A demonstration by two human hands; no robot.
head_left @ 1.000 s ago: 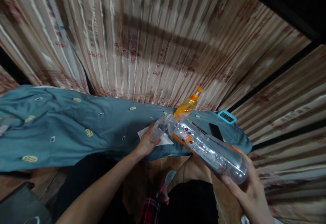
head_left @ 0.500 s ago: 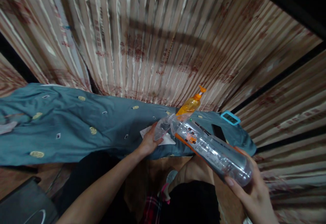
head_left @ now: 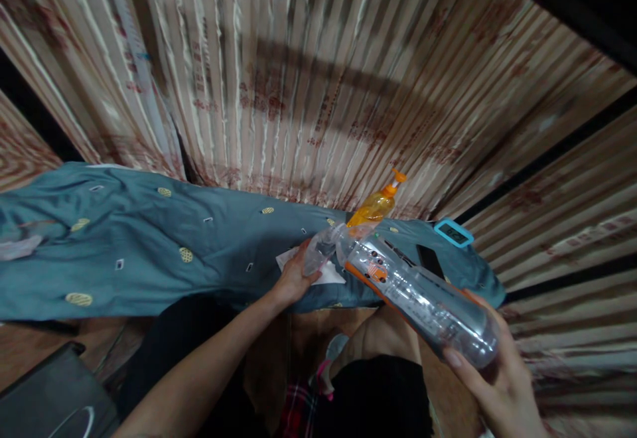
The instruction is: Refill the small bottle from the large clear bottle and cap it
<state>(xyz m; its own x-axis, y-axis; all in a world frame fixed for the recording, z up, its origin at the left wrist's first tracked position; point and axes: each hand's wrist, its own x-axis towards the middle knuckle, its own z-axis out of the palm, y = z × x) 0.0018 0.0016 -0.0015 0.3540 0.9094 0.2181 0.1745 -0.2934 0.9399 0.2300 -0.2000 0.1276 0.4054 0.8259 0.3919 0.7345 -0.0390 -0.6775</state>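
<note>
My right hand (head_left: pixel 500 385) grips the base of a large clear plastic bottle (head_left: pixel 418 295) with an orange label, tilted so its neck points up and left. The bottle's mouth meets a small clear cup (head_left: pixel 314 257) that my left hand (head_left: pixel 293 277) holds over a white paper (head_left: pixel 308 267) on the blue cloth (head_left: pixel 149 252). Just behind the bottle neck stands an orange pump bottle (head_left: pixel 375 204).
The blue patterned cloth covers a low surface running left to right. A blue-framed digital timer (head_left: pixel 453 232) and a black phone (head_left: pixel 430 260) lie at its right end. Striped curtains (head_left: pixel 298 93) hang behind. A dark object (head_left: pixel 50 405) sits at the lower left. My knees show below.
The view has drifted slightly; the bottle and both hands keep the same pose, the bottle still tipped into the cup.
</note>
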